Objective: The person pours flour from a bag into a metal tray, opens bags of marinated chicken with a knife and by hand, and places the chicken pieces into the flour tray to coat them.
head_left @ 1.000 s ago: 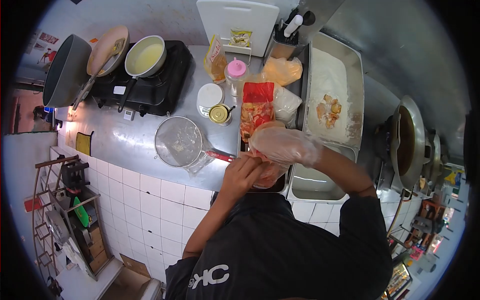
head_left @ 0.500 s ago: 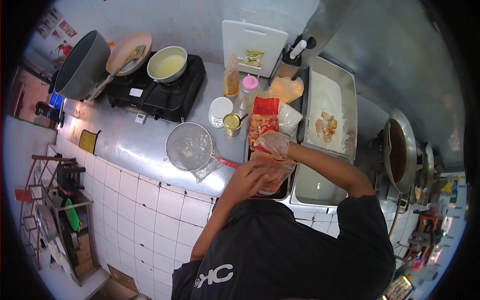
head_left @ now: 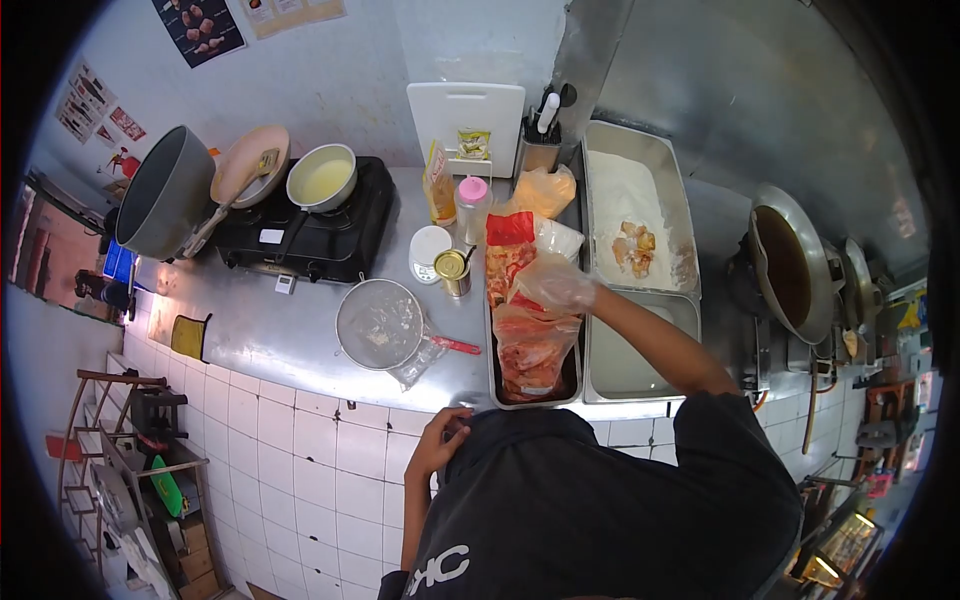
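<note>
My right hand [head_left: 558, 285], in a clear plastic glove, is closed on the upper part of a plastic bag of red marinated meat [head_left: 530, 355]. That bag lies in a metal tray [head_left: 494, 375]. Just beyond the glove is another meat pack with a red top [head_left: 510, 230]. My left hand [head_left: 440, 440] is bare and down by the front of the black shirt, off the counter edge, its fingers loosely bent and apart with nothing visible in them. Right of the glove are a flour tray [head_left: 640, 185] with meat pieces [head_left: 634, 249] and a pan of cloudy liquid [head_left: 640, 350].
A strainer [head_left: 380, 325] with a red handle lies left of the meat tray. Behind it are a scale [head_left: 430, 250], an opened can [head_left: 452, 268] and a pink-lidded jar [head_left: 473, 205]. A black stove [head_left: 330, 235] holds pans at left; a large wok [head_left: 790, 265] stands at right.
My left hand has left the meat bag and dropped back beside the body. My right hand remains at the bag, whose lower part is now uncovered. The view has tilted up.
</note>
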Action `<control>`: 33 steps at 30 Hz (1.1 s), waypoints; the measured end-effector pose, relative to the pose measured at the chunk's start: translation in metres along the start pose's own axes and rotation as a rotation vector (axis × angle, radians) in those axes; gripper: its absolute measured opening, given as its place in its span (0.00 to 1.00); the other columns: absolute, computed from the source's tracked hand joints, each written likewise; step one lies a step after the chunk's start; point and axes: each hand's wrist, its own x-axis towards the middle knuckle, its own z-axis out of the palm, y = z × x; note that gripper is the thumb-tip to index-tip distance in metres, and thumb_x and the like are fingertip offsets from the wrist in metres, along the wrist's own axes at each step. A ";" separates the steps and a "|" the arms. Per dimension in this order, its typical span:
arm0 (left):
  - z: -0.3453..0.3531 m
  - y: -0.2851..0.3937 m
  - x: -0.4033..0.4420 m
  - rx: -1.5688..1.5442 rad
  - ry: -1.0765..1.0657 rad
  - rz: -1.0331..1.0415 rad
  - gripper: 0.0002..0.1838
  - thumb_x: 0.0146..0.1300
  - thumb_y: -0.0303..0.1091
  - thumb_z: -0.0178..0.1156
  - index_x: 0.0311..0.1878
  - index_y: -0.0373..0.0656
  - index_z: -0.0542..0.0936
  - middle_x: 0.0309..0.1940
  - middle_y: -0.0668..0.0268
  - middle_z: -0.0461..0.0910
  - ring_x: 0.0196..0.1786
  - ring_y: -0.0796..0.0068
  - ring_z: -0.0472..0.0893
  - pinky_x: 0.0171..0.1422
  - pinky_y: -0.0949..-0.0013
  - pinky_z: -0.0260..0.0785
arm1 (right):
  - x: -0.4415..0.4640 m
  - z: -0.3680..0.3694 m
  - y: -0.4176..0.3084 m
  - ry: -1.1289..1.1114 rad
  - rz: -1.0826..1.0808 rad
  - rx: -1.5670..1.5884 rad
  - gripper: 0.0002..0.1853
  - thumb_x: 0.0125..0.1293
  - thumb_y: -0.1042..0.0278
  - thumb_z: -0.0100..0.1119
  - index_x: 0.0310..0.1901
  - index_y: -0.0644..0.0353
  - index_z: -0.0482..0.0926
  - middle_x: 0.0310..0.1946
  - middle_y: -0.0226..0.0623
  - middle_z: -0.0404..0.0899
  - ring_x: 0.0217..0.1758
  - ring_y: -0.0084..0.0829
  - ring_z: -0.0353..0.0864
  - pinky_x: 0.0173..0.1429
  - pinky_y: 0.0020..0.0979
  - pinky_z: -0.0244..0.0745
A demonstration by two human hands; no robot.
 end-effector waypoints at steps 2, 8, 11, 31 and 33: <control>0.007 -0.004 -0.009 -0.020 -0.029 -0.067 0.18 0.68 0.30 0.64 0.61 0.41 0.80 0.57 0.58 0.82 0.55 0.66 0.81 0.61 0.65 0.73 | 0.016 -0.039 -0.081 -0.535 0.072 -0.635 0.16 0.55 0.57 0.65 0.39 0.61 0.84 0.31 0.49 0.81 0.36 0.47 0.82 0.44 0.44 0.78; 0.016 -0.015 -0.045 -0.050 -0.039 0.001 0.20 0.76 0.42 0.55 0.64 0.45 0.82 0.68 0.57 0.77 0.71 0.59 0.73 0.78 0.57 0.58 | -0.025 -0.150 -0.137 0.007 0.424 -0.248 0.15 0.62 0.63 0.65 0.45 0.65 0.81 0.33 0.35 0.82 0.38 0.29 0.83 0.43 0.36 0.78; 0.032 -0.036 -0.059 -0.109 0.077 0.036 0.26 0.77 0.52 0.49 0.64 0.45 0.82 0.65 0.53 0.79 0.71 0.54 0.74 0.77 0.56 0.61 | -0.053 -0.192 -0.120 0.241 0.480 -0.327 0.16 0.67 0.60 0.64 0.45 0.66 0.82 0.35 0.37 0.84 0.40 0.27 0.81 0.50 0.32 0.76; -0.031 0.046 0.055 0.153 0.260 -0.154 0.22 0.76 0.46 0.57 0.63 0.38 0.79 0.53 0.57 0.85 0.59 0.66 0.82 0.63 0.63 0.71 | -0.004 -0.097 0.027 0.067 0.185 -0.123 0.15 0.71 0.63 0.57 0.50 0.65 0.84 0.40 0.49 0.86 0.43 0.38 0.87 0.50 0.36 0.78; -0.026 0.093 0.111 0.007 0.315 0.053 0.21 0.76 0.42 0.58 0.65 0.41 0.78 0.56 0.61 0.84 0.61 0.70 0.80 0.65 0.64 0.69 | 0.011 -0.078 0.022 0.069 0.205 -0.223 0.16 0.70 0.61 0.59 0.49 0.64 0.84 0.39 0.50 0.86 0.42 0.39 0.87 0.49 0.36 0.79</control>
